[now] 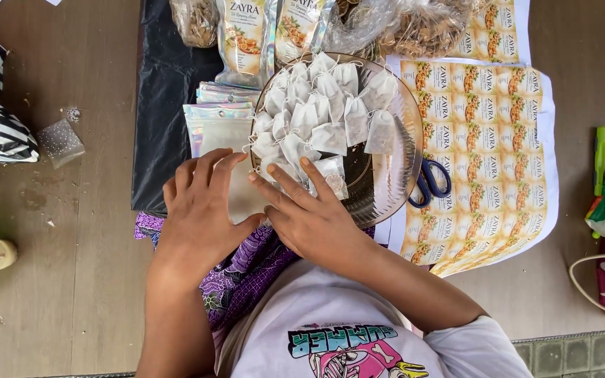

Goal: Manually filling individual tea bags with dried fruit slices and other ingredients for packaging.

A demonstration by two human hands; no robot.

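Fingers of both hands spread flat, gripping nothing. Left hand [201,210] lies palm-down on a shiny holographic foil pouch [220,136], wrist bent in. Right hand [309,213] has its fingertips [305,162] reaching over the rim of a clear round glass bowl [404,150], touching a small white paper tea bag [332,175] at the edge of the pile. Blue scissors [430,183] sit just right of the bowl, on sheets of printed labels [488,140].

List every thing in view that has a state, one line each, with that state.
Left hand: flat on the pouch.
Right hand: fingers spread, touching a tea bag.
Pouch: lying flat.
Glass bowl: piled with tea bags.
Tea bags: filled, heaped.
Scissors: closed, on the label sheets.
Label sheets: uncut, fanned.
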